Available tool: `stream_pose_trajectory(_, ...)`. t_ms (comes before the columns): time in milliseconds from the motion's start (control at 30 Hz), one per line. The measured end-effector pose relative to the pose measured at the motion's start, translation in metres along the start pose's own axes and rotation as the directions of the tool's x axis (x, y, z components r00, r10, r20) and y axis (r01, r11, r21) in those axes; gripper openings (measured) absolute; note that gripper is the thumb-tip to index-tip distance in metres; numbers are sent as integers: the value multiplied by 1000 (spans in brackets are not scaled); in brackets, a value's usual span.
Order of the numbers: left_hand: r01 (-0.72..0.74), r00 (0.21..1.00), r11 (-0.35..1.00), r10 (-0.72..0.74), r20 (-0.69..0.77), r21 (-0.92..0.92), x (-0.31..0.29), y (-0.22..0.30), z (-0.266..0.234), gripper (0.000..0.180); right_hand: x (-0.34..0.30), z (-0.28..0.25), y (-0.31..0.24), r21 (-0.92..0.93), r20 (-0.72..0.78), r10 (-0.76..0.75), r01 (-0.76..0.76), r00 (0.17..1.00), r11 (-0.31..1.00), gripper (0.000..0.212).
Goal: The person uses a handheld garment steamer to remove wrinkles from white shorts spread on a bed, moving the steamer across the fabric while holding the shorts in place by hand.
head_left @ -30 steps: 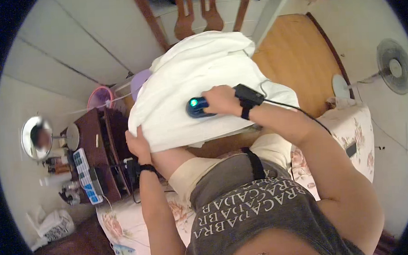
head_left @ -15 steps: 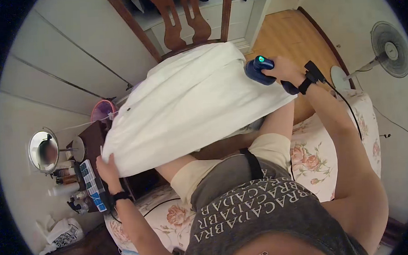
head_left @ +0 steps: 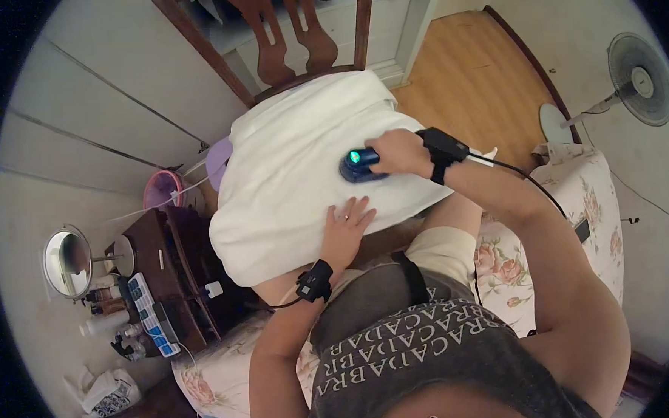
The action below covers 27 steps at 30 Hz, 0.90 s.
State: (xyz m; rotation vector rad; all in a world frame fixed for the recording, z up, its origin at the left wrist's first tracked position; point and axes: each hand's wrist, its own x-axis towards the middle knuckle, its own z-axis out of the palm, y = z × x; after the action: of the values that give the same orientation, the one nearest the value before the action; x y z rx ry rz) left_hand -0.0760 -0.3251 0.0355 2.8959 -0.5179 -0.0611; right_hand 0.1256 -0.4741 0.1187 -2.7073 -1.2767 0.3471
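Observation:
A white cloth [head_left: 294,166] lies draped over the seat of a wooden chair [head_left: 280,38] in front of me. My right hand [head_left: 400,152] grips a small dark blue iron [head_left: 359,166] with a green light, pressed on the cloth near its right side. A black cord runs back from it along my right forearm. My left hand [head_left: 344,227] lies flat on the cloth just below the iron, fingers spread. Both wrists wear black bands.
A dark wooden side table [head_left: 167,271] at left holds a round mirror [head_left: 66,261], bottles and a blue-and-white box. A pink basin [head_left: 163,189] sits behind it. A floral-covered bed [head_left: 569,219] lies under me, and a standing fan [head_left: 638,79] is at right on the wooden floor.
The cloth, held up and spread between both hands, now lies over the chair. My left hand let go of its corner and rests flat on it; the iron came down onto the cloth.

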Motion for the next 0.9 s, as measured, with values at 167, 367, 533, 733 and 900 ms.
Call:
stream_pose_trajectory(167, -92, 996, 994, 93, 13, -60, -11, 5, -2, 63, 63, 6, 36, -59, -168, 97, -109, 981, 992, 33)
stream_pose_trajectory(367, -80, 993, 960, 100, 64, -269, -31, 19, -9, 67, 26, -2, 16, 38, 246, -128, 123, 961, 992, 36)
stream_pose_trajectory(533, -69, 978, 964, 116, 171, -258, -27, 13, -17, 66, 19, 0, -17, 11, 128, -30, 29, 991, 1000, 37)
stream_pose_trajectory(733, -32, 974, 889, 130, 185, -457, -22, 7, -2, 56, 91, 3, 14, -66, -119, 132, -140, 984, 988, 36)
stream_pose_trajectory(900, 236, 956, 616, -288, 64, -752, 32, -51, -61, 33, 55, 6, 26, -5, -74, 189, -190, 979, 982, 35)
